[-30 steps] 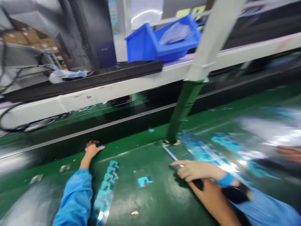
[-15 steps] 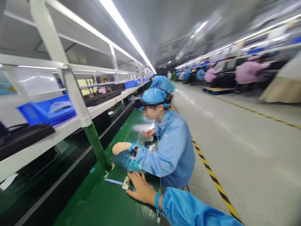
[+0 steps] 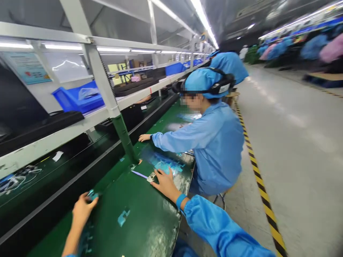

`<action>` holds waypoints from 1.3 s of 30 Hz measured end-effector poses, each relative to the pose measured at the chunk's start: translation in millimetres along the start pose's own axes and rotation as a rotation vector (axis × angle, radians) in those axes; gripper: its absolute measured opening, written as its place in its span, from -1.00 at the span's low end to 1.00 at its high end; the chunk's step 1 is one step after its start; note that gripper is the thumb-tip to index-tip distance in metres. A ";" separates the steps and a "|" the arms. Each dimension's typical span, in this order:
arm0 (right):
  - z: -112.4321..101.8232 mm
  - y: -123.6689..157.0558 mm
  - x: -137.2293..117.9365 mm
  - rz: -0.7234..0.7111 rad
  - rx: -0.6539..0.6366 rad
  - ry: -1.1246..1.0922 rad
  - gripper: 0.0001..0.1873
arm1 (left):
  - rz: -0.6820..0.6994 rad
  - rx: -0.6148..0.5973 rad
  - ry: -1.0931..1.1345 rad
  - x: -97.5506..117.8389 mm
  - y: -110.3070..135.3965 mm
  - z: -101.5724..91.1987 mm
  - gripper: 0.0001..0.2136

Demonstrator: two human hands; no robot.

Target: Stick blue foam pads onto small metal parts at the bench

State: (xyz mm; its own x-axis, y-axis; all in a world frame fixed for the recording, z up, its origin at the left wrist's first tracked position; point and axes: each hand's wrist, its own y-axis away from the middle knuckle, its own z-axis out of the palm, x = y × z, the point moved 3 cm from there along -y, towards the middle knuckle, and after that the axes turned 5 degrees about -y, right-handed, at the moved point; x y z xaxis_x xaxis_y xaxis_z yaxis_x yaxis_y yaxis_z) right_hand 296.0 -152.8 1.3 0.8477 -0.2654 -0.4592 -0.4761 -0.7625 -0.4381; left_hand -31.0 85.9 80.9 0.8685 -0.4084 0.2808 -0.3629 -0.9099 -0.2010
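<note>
My left hand (image 3: pixel 82 210) is over the left part of the green bench top, thumb and fingers closed around a small teal-and-dark piece (image 3: pixel 92 195). Its exact kind is too small to tell. Further along, my right hand (image 3: pixel 166 184) rests low on the bench. Its thumb and forefinger sit at opposite edges of a small pale circuit board (image 3: pixel 151 177), the other fingers spread. A thin purple stick (image 3: pixel 139 174) lies with one end against the board. Between my hands, nearer to me, lies a loose teal scrap (image 3: pixel 123 217).
A co-worker in blue (image 3: pixel 214 139) sits close beyond my right hand, one arm stretched over the bench. A green-wrapped post (image 3: pixel 124 137) rises from the green bench (image 3: pixel 144 214). Teal film pieces (image 3: pixel 167 164) lie near the co-worker. A blue bin (image 3: pixel 77 98) stands on the shelf.
My view has turned left and down, bringing my left hand with the teal piece into sight. My right hand stays at the board. The co-worker's arm now reaches further over the bench.
</note>
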 end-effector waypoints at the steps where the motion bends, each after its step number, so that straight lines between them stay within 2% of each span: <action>1: -0.1 -1.6 -2.0 -0.002 0.010 0.014 -0.56 | 0.059 -0.031 0.040 24.0 8.1 15.2 -0.48; 2: -0.2 -2.9 -4.3 -0.005 0.020 0.029 -0.61 | 0.185 -0.081 0.086 52.7 16.6 31.6 -0.48; 3: -0.3 -3.7 -6.8 -0.013 0.027 0.043 -0.64 | 0.255 -0.110 0.115 80.5 25.4 47.4 -0.48; 6: 0.1 -2.8 -11.5 -0.062 0.033 0.082 -0.60 | 0.344 -0.179 0.169 149.9 53.5 88.8 -0.50; 8: -0.4 -0.4 -8.7 -0.106 0.027 0.103 -0.49 | 0.394 -0.230 0.194 179.0 71.3 108.1 -0.48; 10: -3.1 0.5 1.1 -0.137 0.023 0.122 -0.41 | 0.421 -0.259 0.203 193.2 85.1 119.8 -0.39; 13: -11.1 -7.9 30.2 -0.009 0.001 0.146 -0.36 | 0.454 -0.240 0.179 197.3 99.6 128.8 -0.27; 16: -19.2 -29.1 59.5 0.138 -0.036 0.158 -0.42 | 0.581 -0.256 0.107 199.2 114.7 138.0 -0.25; 20: -17.1 -63.9 75.9 0.099 -0.103 0.151 -0.65 | 0.650 -0.284 0.036 202.4 131.5 145.9 -0.27; 23: -10.1 -79.2 80.5 0.074 -0.139 0.144 -0.72 | 0.650 -0.303 0.030 204.1 136.1 140.8 -0.28; 25: -8.0 -79.9 83.0 0.063 -0.142 0.129 -0.71 | 0.651 -0.325 0.046 205.0 136.9 133.5 -0.27; 28: -8.2 -60.5 83.6 0.047 -0.110 0.092 -0.58 | 0.645 -0.346 0.084 205.9 137.2 123.1 -0.24; 32: -3.1 7.3 69.2 0.058 -0.027 0.064 -0.43 | 0.618 -0.333 0.112 206.0 136.6 121.4 -0.19; 36: 2.7 74.1 40.4 0.065 0.080 0.213 -0.41 | 0.631 -0.313 0.122 207.5 136.3 129.8 -0.20; 39: -2.6 88.4 19.5 0.073 0.060 0.342 -0.47 | 0.587 -0.252 0.131 207.3 136.6 131.4 -0.18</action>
State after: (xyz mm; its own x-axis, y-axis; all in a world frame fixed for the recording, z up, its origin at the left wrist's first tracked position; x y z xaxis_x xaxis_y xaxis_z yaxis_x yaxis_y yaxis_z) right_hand 271.0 -226.9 -44.4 0.8352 -0.5083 -0.2100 -0.5429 -0.7010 -0.4624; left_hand 143.8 -113.6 -11.7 0.4588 -0.8339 0.3068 -0.8465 -0.5152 -0.1343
